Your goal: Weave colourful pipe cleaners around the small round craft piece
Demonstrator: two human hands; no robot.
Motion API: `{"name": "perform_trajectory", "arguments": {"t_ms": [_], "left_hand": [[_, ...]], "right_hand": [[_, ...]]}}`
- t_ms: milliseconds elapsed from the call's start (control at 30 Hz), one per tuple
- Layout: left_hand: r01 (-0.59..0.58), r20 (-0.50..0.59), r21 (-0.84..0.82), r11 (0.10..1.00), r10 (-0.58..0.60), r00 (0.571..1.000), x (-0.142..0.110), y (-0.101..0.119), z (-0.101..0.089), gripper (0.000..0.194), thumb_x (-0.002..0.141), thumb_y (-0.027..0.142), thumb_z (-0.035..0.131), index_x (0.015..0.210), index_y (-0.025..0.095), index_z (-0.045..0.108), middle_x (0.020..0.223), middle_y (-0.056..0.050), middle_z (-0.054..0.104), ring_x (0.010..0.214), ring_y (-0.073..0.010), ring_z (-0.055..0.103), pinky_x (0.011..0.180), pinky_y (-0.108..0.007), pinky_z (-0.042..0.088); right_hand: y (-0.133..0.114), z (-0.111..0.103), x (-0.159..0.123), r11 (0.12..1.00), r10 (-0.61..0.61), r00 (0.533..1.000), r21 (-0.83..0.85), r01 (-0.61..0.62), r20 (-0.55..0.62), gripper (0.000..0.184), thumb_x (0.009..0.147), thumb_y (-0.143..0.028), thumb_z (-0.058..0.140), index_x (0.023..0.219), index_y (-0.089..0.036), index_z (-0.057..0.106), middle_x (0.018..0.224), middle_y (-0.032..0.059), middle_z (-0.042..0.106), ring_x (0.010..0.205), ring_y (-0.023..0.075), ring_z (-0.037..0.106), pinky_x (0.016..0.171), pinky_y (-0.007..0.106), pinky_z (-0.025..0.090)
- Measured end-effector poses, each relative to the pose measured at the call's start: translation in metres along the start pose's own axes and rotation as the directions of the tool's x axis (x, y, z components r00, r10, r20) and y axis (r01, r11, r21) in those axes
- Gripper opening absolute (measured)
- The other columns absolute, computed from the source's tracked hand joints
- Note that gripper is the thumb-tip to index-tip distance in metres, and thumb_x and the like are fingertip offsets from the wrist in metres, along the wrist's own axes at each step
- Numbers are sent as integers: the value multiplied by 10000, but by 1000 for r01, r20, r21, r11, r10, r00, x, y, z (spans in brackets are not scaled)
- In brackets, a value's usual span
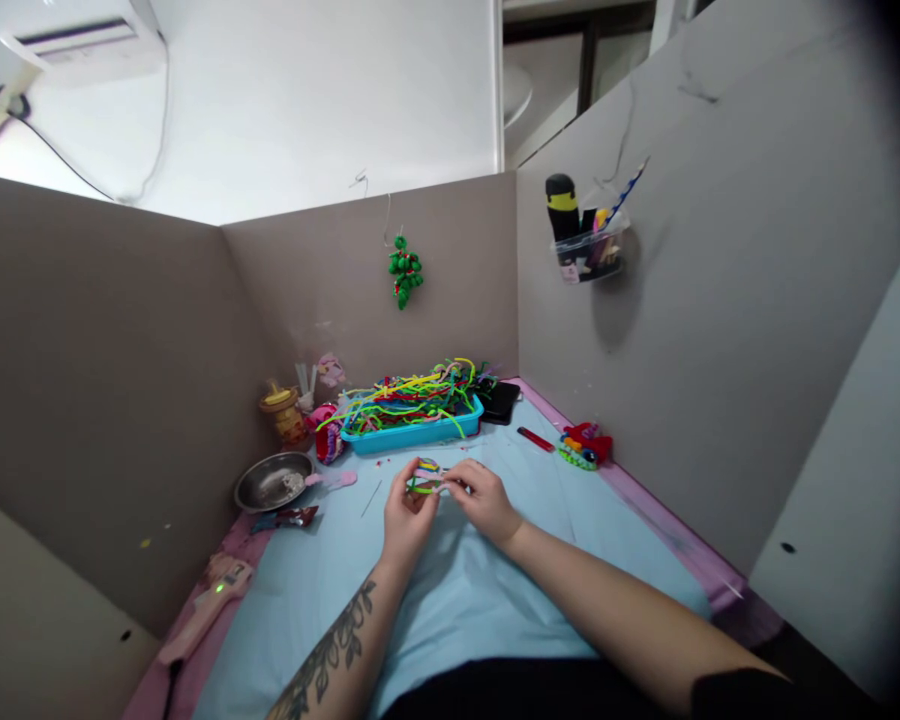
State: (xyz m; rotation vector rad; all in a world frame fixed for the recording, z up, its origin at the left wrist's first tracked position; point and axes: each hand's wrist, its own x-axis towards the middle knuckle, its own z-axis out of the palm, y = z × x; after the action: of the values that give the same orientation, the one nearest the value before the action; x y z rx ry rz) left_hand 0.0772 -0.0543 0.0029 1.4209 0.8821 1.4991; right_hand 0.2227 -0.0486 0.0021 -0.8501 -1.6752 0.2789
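A small multicoloured pipe-cleaner craft piece (425,474) is held between both hands over the light blue table cover (457,590). My left hand (407,515) grips its left side with curled fingers. My right hand (484,497) pinches its right side, where a thin strand sticks out. Just behind the hands stands a turquoise tray (412,432) heaped with green, yellow, red and blue pipe cleaners.
Grey partition walls enclose the desk on three sides. At the left lie a metal bowl (274,481), a yellow cup (283,410) and a pink glue gun (208,605). A red and green craft (585,445) and a red stick (535,439) sit at the right. A green ornament (405,270) hangs on the back wall.
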Motion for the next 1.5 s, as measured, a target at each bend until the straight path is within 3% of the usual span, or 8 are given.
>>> {"name": "perform_trajectory", "arguments": {"t_ms": [200, 367, 533, 733, 933, 1133, 1367, 1500], "left_hand": [[-19, 30, -42, 999, 20, 999, -1, 1, 0, 572, 689, 200, 685, 1218, 183, 470, 1208, -130, 557, 1062, -229, 576, 905, -348, 454], [-55, -67, -15, 998, 54, 996, 1, -4, 2, 465, 658, 194, 707, 1092, 185, 541, 1109, -102, 599, 1015, -221, 591, 886, -358, 453], [-78, -110, 17, 997, 79, 991, 3, -10, 0, 413, 658, 200, 711, 1035, 182, 544, 1024, -85, 615, 935, -203, 608, 829, -347, 470], [-131, -128, 194, 972, 157, 979, 2, -9, -2, 340, 679, 173, 670, 1001, 178, 560, 958, -70, 613, 856, -186, 603, 758, -312, 470], [-167, -163, 311, 936, 226, 960, 2, -4, -5, 329, 660, 114, 616, 980, 184, 583, 943, -59, 608, 844, -189, 586, 748, -313, 456], [-259, -53, 478, 839, 322, 945, 0, -6, -4, 382, 611, 26, 530, 951, 195, 574, 937, -49, 588, 901, -205, 555, 798, -339, 436], [-261, 93, 453, 852, 246, 965, 1, -14, 2, 242, 677, 112, 565, 903, 194, 596, 868, -39, 597, 825, -185, 552, 758, -321, 438], [-217, 94, 424, 879, 195, 976, 1, -19, 4, 268, 658, 85, 556, 896, 197, 608, 825, -20, 588, 740, -155, 533, 702, -289, 432]], "right_hand": [[2, 4, -1, 998, 63, 998, -27, -62, 28, 115, 781, -147, 559, 778, -207, 656, 750, 38, 651, 705, 175, 578, 664, 297, 457], [3, 6, 0, 995, 95, 995, 2, -95, -21, 128, 795, -152, 546, 786, -200, 664, 745, 34, 643, 701, 163, 581, 657, 279, 456], [3, 11, -1, 997, 82, 996, -5, -82, 25, 131, 787, -130, 555, 780, -204, 663, 742, 29, 640, 715, 169, 585, 662, 283, 452], [2, 12, -3, 998, 64, 994, -35, -61, 91, 140, 792, -115, 539, 759, -205, 641, 758, 27, 627, 737, 171, 570, 691, 293, 443], [-13, 3, -3, 999, -38, 995, -11, 39, 95, 208, 786, -182, 558, 992, -188, 584, 776, 34, 578, 697, 168, 530, 649, 289, 444], [-21, 9, -3, 989, -141, 977, -16, 145, 160, 80, 835, -173, 518, 829, -210, 588, 780, 37, 601, 795, 189, 546, 746, 320, 434], [-18, 4, 8, 992, -125, 989, 2, 126, 82, 193, 896, -280, 438, 745, -203, 531, 722, 38, 560, 725, 189, 526, 683, 325, 427], [-19, -5, 12, 985, -170, 985, 15, 170, -12, 248, 918, -361, 399, 763, -205, 516, 723, 39, 536, 723, 191, 515, 696, 339, 426]]}}
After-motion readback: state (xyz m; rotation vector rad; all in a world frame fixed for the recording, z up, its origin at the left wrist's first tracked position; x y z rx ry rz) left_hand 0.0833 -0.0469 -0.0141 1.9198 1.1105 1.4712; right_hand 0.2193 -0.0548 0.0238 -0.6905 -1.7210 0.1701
